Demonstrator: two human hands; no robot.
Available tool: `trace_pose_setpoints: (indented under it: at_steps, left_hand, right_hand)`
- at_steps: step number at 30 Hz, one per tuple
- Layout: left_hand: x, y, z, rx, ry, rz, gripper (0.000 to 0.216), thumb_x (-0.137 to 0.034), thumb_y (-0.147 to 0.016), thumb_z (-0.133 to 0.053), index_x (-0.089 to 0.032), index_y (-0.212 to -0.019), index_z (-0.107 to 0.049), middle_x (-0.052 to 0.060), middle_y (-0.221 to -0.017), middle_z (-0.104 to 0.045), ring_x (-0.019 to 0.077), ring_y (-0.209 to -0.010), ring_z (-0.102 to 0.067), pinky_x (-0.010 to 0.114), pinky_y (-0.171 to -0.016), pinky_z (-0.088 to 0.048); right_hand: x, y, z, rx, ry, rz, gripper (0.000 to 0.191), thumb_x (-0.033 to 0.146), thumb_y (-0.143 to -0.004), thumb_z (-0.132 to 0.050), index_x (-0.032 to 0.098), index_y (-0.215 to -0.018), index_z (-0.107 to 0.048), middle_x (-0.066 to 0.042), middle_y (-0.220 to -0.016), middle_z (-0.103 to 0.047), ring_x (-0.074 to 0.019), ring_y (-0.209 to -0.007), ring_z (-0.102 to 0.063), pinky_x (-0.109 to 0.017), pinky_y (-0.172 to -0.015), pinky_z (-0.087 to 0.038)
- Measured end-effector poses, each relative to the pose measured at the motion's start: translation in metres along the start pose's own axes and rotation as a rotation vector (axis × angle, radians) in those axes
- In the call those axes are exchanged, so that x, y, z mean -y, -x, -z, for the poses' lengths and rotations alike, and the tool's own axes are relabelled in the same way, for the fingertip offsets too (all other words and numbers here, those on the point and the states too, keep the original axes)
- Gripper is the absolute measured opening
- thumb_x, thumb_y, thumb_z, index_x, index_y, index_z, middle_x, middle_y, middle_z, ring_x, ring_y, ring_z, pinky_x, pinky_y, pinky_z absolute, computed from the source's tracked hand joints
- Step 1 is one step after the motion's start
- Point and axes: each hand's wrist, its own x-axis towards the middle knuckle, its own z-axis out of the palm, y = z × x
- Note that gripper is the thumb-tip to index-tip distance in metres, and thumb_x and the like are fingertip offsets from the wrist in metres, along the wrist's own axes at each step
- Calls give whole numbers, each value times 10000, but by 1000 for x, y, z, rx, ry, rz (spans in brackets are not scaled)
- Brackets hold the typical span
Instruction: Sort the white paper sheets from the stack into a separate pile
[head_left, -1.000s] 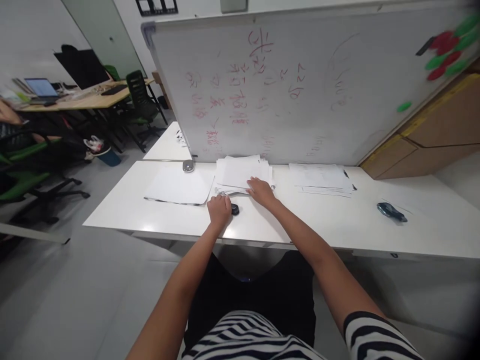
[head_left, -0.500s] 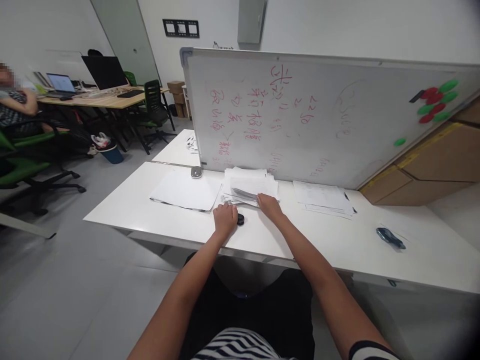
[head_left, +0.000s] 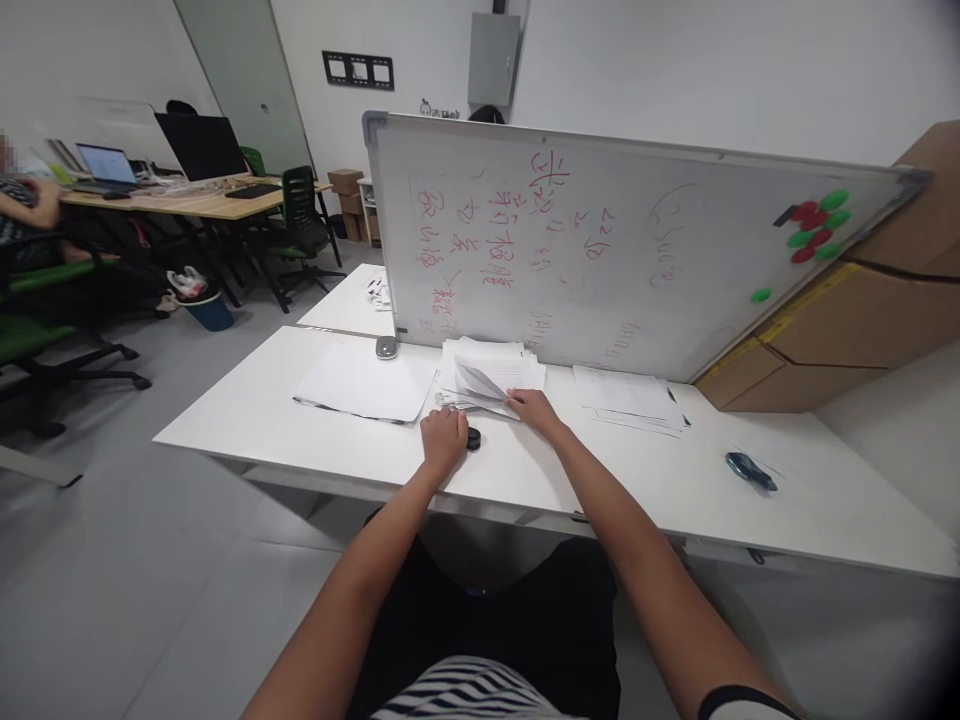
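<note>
My right hand (head_left: pixel 531 408) pinches the near right edge of a sheet of paper (head_left: pixel 480 383), which curls up off a stack of printed papers (head_left: pixel 534 372). My left hand (head_left: pixel 444 437) rests closed at the stack's near left corner, knuckles up. Beside its thumb side a small black object with a rounded end (head_left: pixel 473 438) shows; most of it is hidden, and whether the fingers grip it is unclear. Left of the stack lies a flat pile of white sheets (head_left: pixel 364 382). More printed sheets (head_left: pixel 626 398) are spread to the right.
A whiteboard (head_left: pixel 645 220) with red writing and magnets stands along the back of the white desk (head_left: pixel 247 425). A grey mouse (head_left: pixel 386 347) sits at back left. A dark blue stapler-like tool (head_left: pixel 750 470) lies at right, near cardboard boxes (head_left: pixel 810 370). A person sits far left.
The sheet in my right hand has been lifted and bent higher above the stack. My left hand keeps its place by the black object. The camera view has shifted slightly.
</note>
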Motion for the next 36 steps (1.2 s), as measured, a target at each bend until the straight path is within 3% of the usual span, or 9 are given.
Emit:
trace_pose_setpoints:
  at_steps: [4,9,16,21,26,28,31,33,36]
  left_hand:
    - [-1,0,2,16,-4,0,430,-334,-983,-266,-176,-841,-640,110,-924,-644,260,-926,-530,378,-773,-298]
    - [0,-1,0,5,13,4,426,-316,-978,-268,-178,-817,-638,116,-919,-644,262,-920,-531,381,-774,-301]
    - [-1,-2,-3,0,3,8,428,-306,-972,-270,-178,-806,-642,121,-907,-651,262,-924,-533,379,-784,-315]
    - [-2,-1,1,-7,13,25,420,-298,-969,-267,-177,-854,-652,132,-958,-658,276,-1003,-534,428,-901,-313]
    - [-10,13,14,-88,166,-182,301,-320,-940,-382,-195,-1102,-602,127,-1283,-570,277,-1299,-401,484,-1116,-156]
    - [-20,28,21,-156,382,-244,363,-394,-926,-413,-188,-1198,-539,146,-1343,-518,270,-1331,-379,461,-1121,-205]
    - [-38,59,35,-246,809,-42,531,-501,-932,-371,-156,-1335,-385,189,-1350,-482,249,-1246,-472,392,-998,-393]
    - [-46,79,45,-60,965,87,543,-542,-878,-484,-167,-1270,-450,151,-1234,-571,234,-1107,-559,344,-882,-458]
    - [-48,99,54,296,982,184,426,-551,-787,-611,-171,-980,-607,59,-919,-658,189,-826,-597,282,-694,-462]
  right_hand:
    - [-4,-2,1,44,-38,37,200,313,-868,-532,238,-843,-716,-26,-1193,-684,-196,-1190,-583,-276,-933,-437]
    - [-8,-7,5,87,-57,67,152,276,-839,-572,233,-803,-714,-35,-1106,-713,-211,-1151,-601,-294,-900,-443]
    - [1,-4,8,33,-41,10,209,298,-886,-483,201,-761,-620,-32,-752,-671,-179,-730,-595,-253,-678,-404]
    - [21,5,15,-85,-65,-71,219,318,-924,-390,211,-840,-563,-24,-712,-596,-174,-659,-512,-260,-623,-355]
    - [53,77,31,-356,-340,-85,308,486,-946,-350,236,-917,-526,11,-681,-535,-162,-643,-490,-256,-619,-373]
    - [60,120,32,-443,-563,-94,324,546,-909,-423,241,-892,-532,13,-699,-544,-158,-659,-503,-253,-622,-390]
    - [58,178,22,-419,-856,-200,330,571,-859,-512,243,-835,-540,26,-674,-551,-144,-612,-500,-246,-587,-396]
    - [51,209,11,-383,-975,-283,324,560,-831,-564,238,-797,-544,33,-653,-557,-133,-585,-499,-244,-574,-399]
    - [38,242,-9,-358,-1073,-407,312,530,-792,-625,226,-858,-600,16,-726,-633,-147,-647,-566,-260,-629,-446]
